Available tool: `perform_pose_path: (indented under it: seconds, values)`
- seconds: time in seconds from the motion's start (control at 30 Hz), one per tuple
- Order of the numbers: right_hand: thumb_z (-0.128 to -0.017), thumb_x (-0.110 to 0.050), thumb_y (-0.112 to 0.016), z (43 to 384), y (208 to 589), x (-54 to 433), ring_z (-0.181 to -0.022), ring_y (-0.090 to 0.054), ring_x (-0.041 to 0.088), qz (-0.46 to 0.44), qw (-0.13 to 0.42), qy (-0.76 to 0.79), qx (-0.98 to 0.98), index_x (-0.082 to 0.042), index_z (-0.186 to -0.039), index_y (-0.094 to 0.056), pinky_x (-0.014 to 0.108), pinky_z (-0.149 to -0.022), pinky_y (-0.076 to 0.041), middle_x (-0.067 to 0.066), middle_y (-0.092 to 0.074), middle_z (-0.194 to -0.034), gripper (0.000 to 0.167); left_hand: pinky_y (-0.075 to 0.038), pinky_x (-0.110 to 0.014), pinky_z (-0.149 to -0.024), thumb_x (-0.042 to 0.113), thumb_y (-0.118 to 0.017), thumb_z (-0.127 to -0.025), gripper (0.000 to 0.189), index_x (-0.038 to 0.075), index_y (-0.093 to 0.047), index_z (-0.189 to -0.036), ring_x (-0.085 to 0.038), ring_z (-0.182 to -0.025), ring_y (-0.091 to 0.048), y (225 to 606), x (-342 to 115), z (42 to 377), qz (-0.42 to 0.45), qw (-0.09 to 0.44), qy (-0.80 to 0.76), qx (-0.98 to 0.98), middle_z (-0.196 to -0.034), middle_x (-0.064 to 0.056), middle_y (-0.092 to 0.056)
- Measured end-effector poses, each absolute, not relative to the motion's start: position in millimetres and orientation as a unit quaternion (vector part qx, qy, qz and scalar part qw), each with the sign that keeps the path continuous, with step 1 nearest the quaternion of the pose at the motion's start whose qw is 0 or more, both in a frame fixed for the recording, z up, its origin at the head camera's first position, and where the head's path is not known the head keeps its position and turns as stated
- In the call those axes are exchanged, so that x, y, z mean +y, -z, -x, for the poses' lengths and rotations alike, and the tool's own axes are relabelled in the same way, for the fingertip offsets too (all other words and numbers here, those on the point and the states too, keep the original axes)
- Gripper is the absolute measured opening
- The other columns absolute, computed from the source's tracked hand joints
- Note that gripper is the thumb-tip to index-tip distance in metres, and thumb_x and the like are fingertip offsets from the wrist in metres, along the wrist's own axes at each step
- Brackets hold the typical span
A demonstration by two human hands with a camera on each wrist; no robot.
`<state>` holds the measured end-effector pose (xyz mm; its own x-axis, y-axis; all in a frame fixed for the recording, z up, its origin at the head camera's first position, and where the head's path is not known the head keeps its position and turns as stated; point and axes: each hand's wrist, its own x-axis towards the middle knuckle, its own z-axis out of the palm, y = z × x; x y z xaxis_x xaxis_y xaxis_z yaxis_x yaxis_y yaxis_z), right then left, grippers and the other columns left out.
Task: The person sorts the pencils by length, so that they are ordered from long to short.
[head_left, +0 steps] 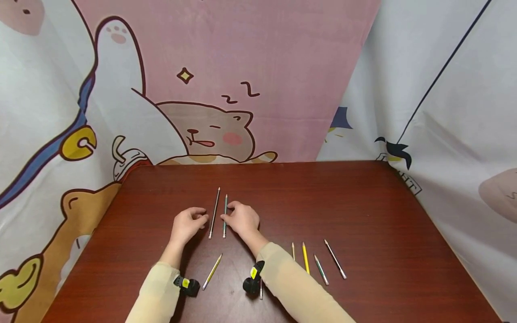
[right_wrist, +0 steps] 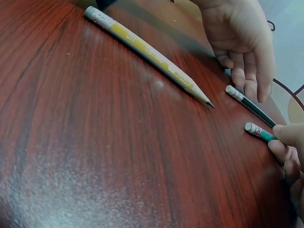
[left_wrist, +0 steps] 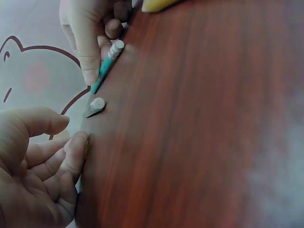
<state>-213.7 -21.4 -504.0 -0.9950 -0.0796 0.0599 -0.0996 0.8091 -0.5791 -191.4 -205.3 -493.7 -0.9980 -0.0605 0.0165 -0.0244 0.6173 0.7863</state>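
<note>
My right hand (head_left: 244,218) pinches a teal pencil (head_left: 225,208) between thumb and fingers; its white eraser end points toward me. Just left of it lies a longer black pencil (head_left: 215,213), nearly parallel, its tip pointing away. Beside the black pencil is my left hand (head_left: 186,225), fingers loosely bent and holding nothing. In the left wrist view, the left hand (left_wrist: 42,161) stays a small gap from the black pencil's eraser (left_wrist: 97,104). A short yellow pencil (right_wrist: 152,57) lies nearer me, between the forearms, tip pointing away.
On the right of the brown table (head_left: 383,215) lie a yellow pencil (head_left: 305,258), a green pencil (head_left: 321,270), a dark pencil (head_left: 335,259) and a pale-tipped pencil (head_left: 293,251) partly behind my right sleeve. Another pencil end (head_left: 261,291) shows beside the right wrist camera. A printed curtain hangs behind.
</note>
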Motion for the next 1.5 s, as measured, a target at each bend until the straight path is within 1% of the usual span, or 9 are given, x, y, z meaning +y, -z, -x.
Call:
perform_pose_path:
  seconds: [0.2,0.37,0.57,0.67,0.8,0.93,1.1,1.33,1.5]
  values:
    - [-0.081,-0.044,-0.079,212.6,505.4,-21.8,-0.065,-0.061,0.003,-0.047,0.022,-0.297,-0.953,-0.023,-0.111,-0.072,0.027,-0.051,-0.040,-0.016,-0.066,-0.070,0.038,-0.049,-0.026,-0.055,0.014,-0.070,-0.087,0.032,-0.004,-0.068,-0.114,-0.016,-0.061,-0.066,488.8,-210.8,177.9,-0.026,0.007,0.437,-0.899,-0.077,-0.006,-0.071]
    - [-0.082,-0.045,-0.078,212.2,506.4,-20.3,-0.064,-0.061,0.002,-0.052,0.021,-0.304,-0.951,-0.022,-0.112,-0.072,0.026,-0.051,-0.041,-0.016,-0.066,-0.070,0.038,-0.049,-0.028,-0.056,0.016,-0.070,-0.089,0.035,-0.004,-0.066,-0.118,-0.017,-0.063,-0.066,482.0,-214.4,164.0,-0.025,-0.005,0.431,-0.902,-0.078,-0.005,-0.070]
    - [-0.084,-0.043,-0.076,208.9,507.6,-14.5,-0.067,-0.064,0.003,-0.072,0.019,-0.325,-0.943,-0.020,-0.112,-0.071,0.028,-0.059,-0.046,-0.017,-0.066,-0.066,0.037,-0.050,-0.029,-0.058,0.017,-0.070,-0.090,0.037,-0.003,-0.065,-0.121,-0.017,-0.066,-0.067,476.4,-216.2,148.4,-0.016,-0.012,0.423,-0.906,-0.085,-0.006,-0.071]
    - [-0.086,-0.040,-0.075,205.4,506.2,-9.0,-0.068,-0.065,0.005,-0.079,0.008,-0.349,-0.934,-0.018,-0.113,-0.071,0.029,-0.063,-0.048,-0.017,-0.065,-0.065,0.035,-0.049,-0.030,-0.061,0.018,-0.071,-0.090,0.038,-0.002,-0.065,-0.122,-0.016,-0.068,-0.068,474.5,-216.2,141.9,-0.008,-0.010,0.419,-0.908,-0.088,-0.007,-0.071]
    - [-0.087,-0.035,-0.073,200.5,500.7,0.8,-0.070,-0.066,0.008,-0.085,-0.010,-0.378,-0.922,-0.017,-0.115,-0.071,0.031,-0.066,-0.050,-0.015,-0.067,-0.069,0.034,-0.049,-0.031,-0.063,0.019,-0.071,-0.090,0.039,-0.001,-0.065,-0.123,-0.016,-0.073,-0.068,471.2,-215.4,134.9,-0.003,-0.008,0.413,-0.911,-0.089,-0.006,-0.071]
    - [-0.086,-0.034,-0.074,195.4,494.9,12.1,-0.076,-0.066,0.011,-0.095,-0.022,-0.398,-0.912,-0.015,-0.114,-0.071,0.032,-0.068,-0.050,-0.011,-0.068,-0.075,0.034,-0.049,-0.031,-0.063,0.019,-0.072,-0.090,0.037,0.000,-0.066,-0.121,-0.016,-0.077,-0.068,467.5,-213.6,128.8,-0.001,-0.002,0.407,-0.914,-0.090,-0.004,-0.071]
    - [-0.084,-0.030,-0.076,189.1,490.3,26.5,-0.079,-0.067,0.013,-0.116,-0.035,-0.425,-0.897,-0.011,-0.114,-0.070,0.033,-0.073,-0.050,-0.007,-0.070,-0.080,0.036,-0.049,-0.029,-0.062,0.017,-0.073,-0.089,0.034,0.001,-0.067,-0.119,-0.015,-0.076,-0.068,463.8,-210.0,122.2,0.006,-0.003,0.406,-0.914,-0.088,-0.003,-0.071]
    - [-0.084,-0.022,-0.076,178.8,485.2,48.4,-0.077,-0.066,0.012,-0.149,-0.051,-0.469,-0.869,-0.003,-0.116,-0.068,0.028,-0.070,-0.050,-0.002,-0.071,-0.083,0.038,-0.050,-0.030,-0.065,0.017,-0.074,-0.088,0.034,0.002,-0.068,-0.118,-0.014,-0.078,-0.068,462.3,-205.2,115.3,0.016,-0.011,0.405,-0.914,-0.087,0.000,-0.070]
    - [-0.084,-0.019,-0.077,169.8,484.2,63.4,-0.076,-0.065,0.011,-0.168,-0.044,-0.471,-0.865,-0.002,-0.117,-0.067,0.025,-0.069,-0.049,-0.003,-0.069,-0.084,0.038,-0.051,-0.030,-0.067,0.017,-0.075,-0.087,0.032,0.002,-0.069,-0.116,-0.014,-0.078,-0.068,464.3,-200.8,111.3,0.027,-0.009,0.410,-0.912,-0.086,0.001,-0.070]
